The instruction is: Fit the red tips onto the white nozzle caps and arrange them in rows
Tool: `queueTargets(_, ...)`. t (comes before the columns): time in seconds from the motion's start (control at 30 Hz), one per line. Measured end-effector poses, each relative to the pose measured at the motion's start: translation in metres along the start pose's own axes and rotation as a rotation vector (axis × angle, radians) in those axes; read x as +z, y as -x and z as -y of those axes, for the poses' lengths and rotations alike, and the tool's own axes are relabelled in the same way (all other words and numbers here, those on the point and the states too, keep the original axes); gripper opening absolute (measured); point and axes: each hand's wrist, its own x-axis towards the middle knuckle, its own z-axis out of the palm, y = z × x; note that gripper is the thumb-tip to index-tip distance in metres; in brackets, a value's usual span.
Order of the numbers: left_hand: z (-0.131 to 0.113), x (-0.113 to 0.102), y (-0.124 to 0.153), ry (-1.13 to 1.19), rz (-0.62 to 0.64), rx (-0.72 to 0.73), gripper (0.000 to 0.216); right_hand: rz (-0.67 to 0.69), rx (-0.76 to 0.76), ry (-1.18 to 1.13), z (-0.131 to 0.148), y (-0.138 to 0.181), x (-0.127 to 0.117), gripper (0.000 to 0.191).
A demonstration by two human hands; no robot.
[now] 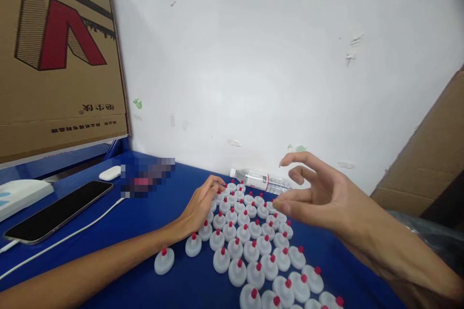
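Observation:
Several white round plastic caps with red tips point(237, 273) stand in rough rows on the blue table. My left hand point(203, 200) reaches in from the left to the far left edge of the group. Its fingers are bent and pressed together beside the farthest caps; what they hold, if anything, is hidden. Above the right side of the group hovers my right hand point(319, 193), its curled fingers and thumb apart, with nothing between them. One cap point(164, 261) stands apart at the near left, close to my left forearm.
A clear water bottle point(259, 180) lies along the white wall point(232, 58). On the left are a black phone point(60, 210), a white cable point(72, 234), a small white case point(110, 173) and a white device point(25, 195). Cardboard boxes point(61, 87) flank both sides.

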Motion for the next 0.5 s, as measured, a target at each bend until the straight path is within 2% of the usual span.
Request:
queueTargets(0.17, 0.0, 0.001, -0.001, 0.007, -0.007, 0.005, 0.029, 0.008, 0.013, -0.048, -0.002, -0.001, -0.001, 0.059)
queueTargets(0.33, -0.002, 0.001, 0.0, 0.002, -0.007, -0.004, 0.03, 0.01, 0.057, 0.058, -0.005, -0.004, -0.007, 0.066)
queueTargets(0.5, -0.001, 0.001, 0.0, -0.002, -0.007, 0.001, 0.03, 0.028, 0.03, 0.12, -0.009, -0.005, -0.013, 0.052)
